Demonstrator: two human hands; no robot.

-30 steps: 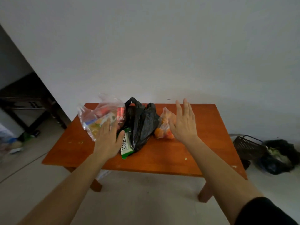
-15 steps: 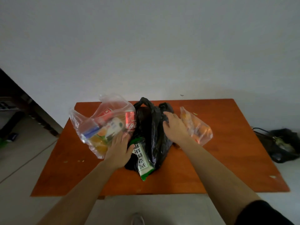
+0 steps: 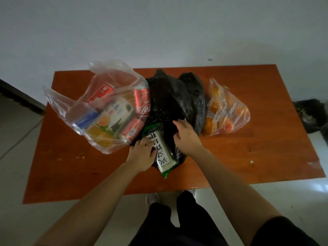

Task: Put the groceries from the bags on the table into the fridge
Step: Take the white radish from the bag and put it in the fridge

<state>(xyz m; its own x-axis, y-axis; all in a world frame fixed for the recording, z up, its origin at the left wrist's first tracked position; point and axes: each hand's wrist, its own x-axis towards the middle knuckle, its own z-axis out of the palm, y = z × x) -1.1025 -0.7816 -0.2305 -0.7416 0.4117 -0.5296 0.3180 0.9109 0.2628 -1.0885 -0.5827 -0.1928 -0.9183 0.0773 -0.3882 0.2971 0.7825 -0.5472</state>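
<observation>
Left hand [image 3: 142, 153] has come off the clear bag [image 3: 106, 107] and now curls round the left edge of the green-and-white packet [image 3: 163, 153]. Right hand [image 3: 186, 137] slid down the black bag [image 3: 174, 98], fingers hooked into its plastic just beside the packet. The packet sticks half out of the bag mouth, lying on the table [image 3: 248, 157]. Further back, the clear bag of cans sits left and the orange bag [image 3: 227, 110] right, neither held. I judge the first item is about to come out. No fridge in view.
</observation>
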